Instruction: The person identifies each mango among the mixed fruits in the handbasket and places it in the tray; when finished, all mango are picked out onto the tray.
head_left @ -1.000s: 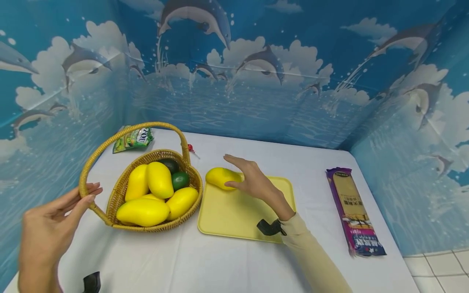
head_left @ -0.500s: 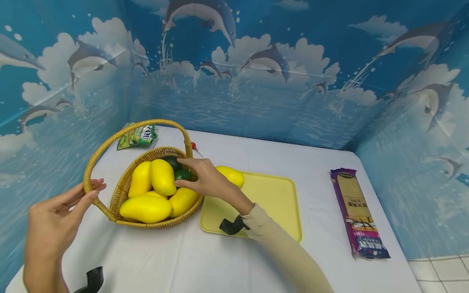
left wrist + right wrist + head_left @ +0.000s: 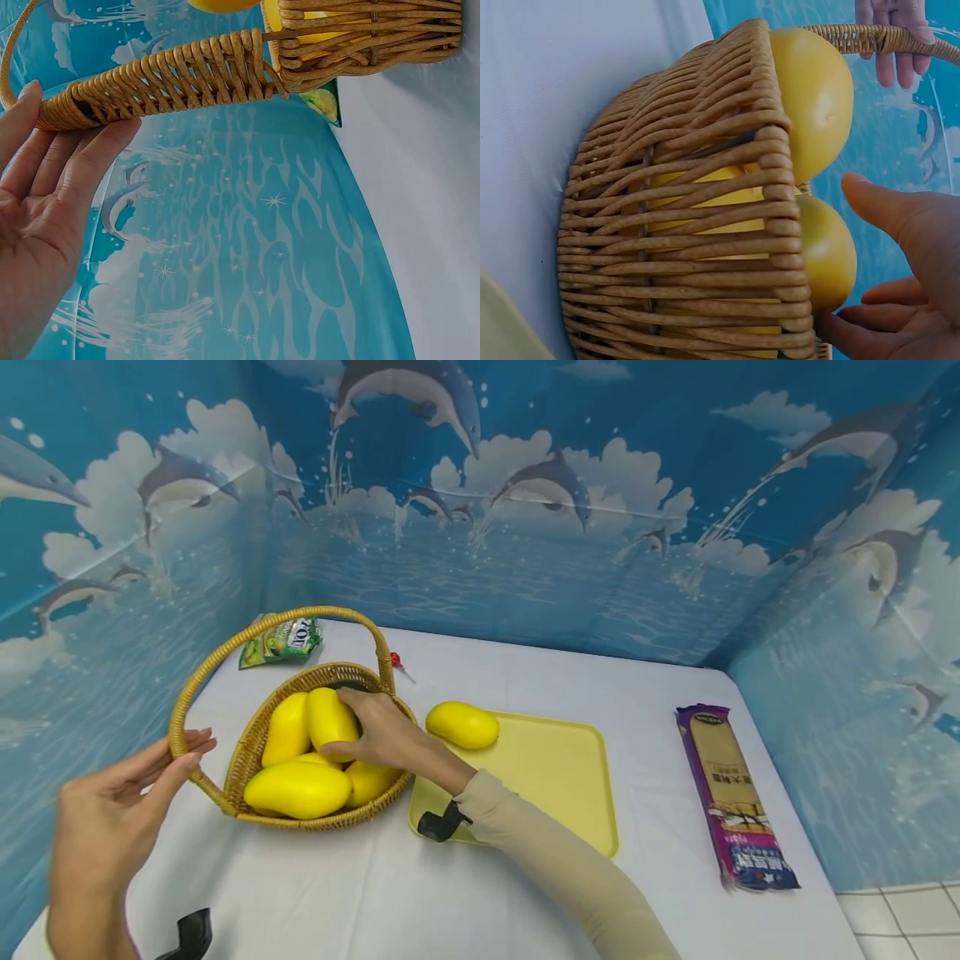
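A wicker basket (image 3: 247,752) stands on the white tablecloth (image 3: 420,902), piled with yellow mangoes. Its handle (image 3: 197,681) arches over the fruit, and the left hand (image 3: 112,818) pinches it low on the near left side, thumb on one face and fingertips on the other.

The right hand (image 3: 386,735) reaches in over the basket's right side, at the upper mango (image 3: 326,718). Its thumb and fingers are spread apart around that fruit; the right wrist view does not settle whether they press on it. The upper mango sits in the basket, leaning beside the back-left mango (image 3: 287,731). In front of them the front mango (image 3: 300,790) lies lengthwise, next to the front-right mango (image 3: 369,783), which the hand partly covers. Dark green fruit (image 3: 351,684) shows at the back, mostly hidden.

To the right, a pale yellow tray (image 3: 555,777) bears a single mango (image 3: 462,725) at its back left corner. Behind the basket are a green snack bag (image 3: 281,642) and a red lollipop (image 3: 395,658); a purple pasta packet (image 3: 735,797) lies well apart at right.
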Demonstrator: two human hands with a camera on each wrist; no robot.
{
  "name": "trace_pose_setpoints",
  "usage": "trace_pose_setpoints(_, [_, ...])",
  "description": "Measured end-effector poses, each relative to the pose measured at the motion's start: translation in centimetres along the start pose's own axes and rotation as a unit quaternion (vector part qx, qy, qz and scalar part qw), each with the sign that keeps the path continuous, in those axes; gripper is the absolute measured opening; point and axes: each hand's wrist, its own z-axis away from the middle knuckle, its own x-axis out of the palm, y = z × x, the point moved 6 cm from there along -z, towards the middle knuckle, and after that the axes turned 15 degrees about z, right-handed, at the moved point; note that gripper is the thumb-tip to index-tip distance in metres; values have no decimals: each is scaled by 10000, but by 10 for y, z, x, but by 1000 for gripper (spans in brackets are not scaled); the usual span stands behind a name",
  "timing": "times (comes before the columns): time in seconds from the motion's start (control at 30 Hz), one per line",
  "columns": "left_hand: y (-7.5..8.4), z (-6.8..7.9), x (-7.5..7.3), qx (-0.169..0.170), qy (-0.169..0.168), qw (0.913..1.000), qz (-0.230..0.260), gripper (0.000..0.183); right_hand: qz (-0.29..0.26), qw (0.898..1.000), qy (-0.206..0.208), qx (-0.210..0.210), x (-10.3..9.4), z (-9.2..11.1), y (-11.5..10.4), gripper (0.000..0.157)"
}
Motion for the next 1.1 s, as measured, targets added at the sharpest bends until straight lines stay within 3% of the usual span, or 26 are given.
trace_pose_setpoints(0.4, [1, 1, -1, -6, 11, 10000, 55, 39, 100, 9996, 154, 229, 7, -3, 2, 73])
trace_pose_setpoints(0.63, [0, 1, 1, -68, -14, 10000, 58, 39, -193, 9990, 69, 392, -5, 1, 6, 81])
trace_pose_setpoints(0.83, [-2, 1, 1, -132, -15, 9999, 2, 39, -702, 9970, 324, -14, -24, 12, 9, 83])
trace_pose_setpoints(1.1, [-3, 2, 0, -240, 54, 9997, 7, 38, -1532, 9851, 631, -462, -47, 38, 10, 82])
